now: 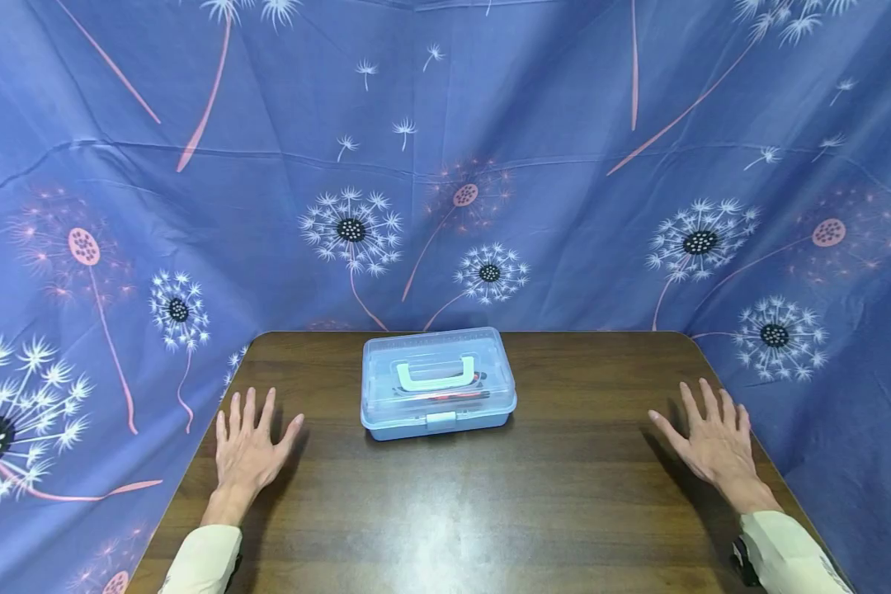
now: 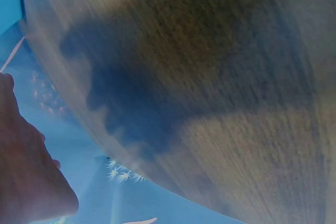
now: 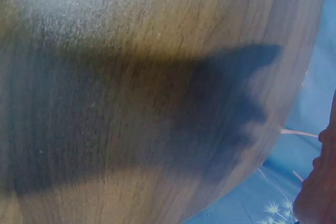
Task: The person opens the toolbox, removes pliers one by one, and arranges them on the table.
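A blue box (image 1: 438,406), its clear lid (image 1: 434,346) closed, sits slightly askew toward the table's (image 1: 564,470) back.

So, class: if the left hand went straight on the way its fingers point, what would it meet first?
The left hand would likely meet the blue dandelion-print cloth beyond the table, though depth is unclear.

The brown, wood-grained surface (image 1: 549,495) (glossy, with rounded far corners) carries a closed blue case (image 1: 425,406) with a see-through lid (image 1: 386,359), near its far edge.
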Tool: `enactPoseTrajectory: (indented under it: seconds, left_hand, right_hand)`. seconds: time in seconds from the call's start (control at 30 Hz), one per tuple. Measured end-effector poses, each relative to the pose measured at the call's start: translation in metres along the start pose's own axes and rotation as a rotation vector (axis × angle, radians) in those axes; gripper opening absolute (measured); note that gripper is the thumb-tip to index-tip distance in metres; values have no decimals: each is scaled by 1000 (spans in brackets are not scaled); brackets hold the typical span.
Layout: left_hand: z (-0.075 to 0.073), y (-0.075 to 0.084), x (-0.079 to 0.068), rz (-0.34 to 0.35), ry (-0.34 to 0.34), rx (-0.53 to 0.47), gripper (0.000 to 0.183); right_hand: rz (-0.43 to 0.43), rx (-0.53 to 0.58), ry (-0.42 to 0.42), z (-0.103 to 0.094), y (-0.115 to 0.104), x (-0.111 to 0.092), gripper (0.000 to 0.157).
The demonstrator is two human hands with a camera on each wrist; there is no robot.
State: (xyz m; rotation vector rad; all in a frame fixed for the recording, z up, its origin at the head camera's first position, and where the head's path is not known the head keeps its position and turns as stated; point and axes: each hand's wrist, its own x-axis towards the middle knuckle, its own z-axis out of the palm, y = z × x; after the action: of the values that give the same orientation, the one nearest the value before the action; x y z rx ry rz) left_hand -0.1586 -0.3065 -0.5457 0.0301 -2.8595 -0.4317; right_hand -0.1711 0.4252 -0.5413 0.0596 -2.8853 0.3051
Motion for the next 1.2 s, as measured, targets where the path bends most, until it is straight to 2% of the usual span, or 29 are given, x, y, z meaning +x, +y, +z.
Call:
enactPoseTrajectory:
  seconds: [0.13,0.27,0.4,0.57,1.2]
  left_hand:
    - [-1,4,4,3,30,-21,79]
    - [-1,10,9,11,106,-53,69]
    - [0,17,12,6,157,-102,63]
    - [-1,24,16,-17,181,-155,61]
    - [1,59,30,-154,108,-345,64]
  right_hand:
    - [-44,55,54,0,-2,2,83]
    - [-73,166,125,2,-9,5,69]
    - [-67,250,176,5,-17,7,57]
    - [-36,336,220,5,-28,12,47]
    - [187,588,95,2,-80,29,56]
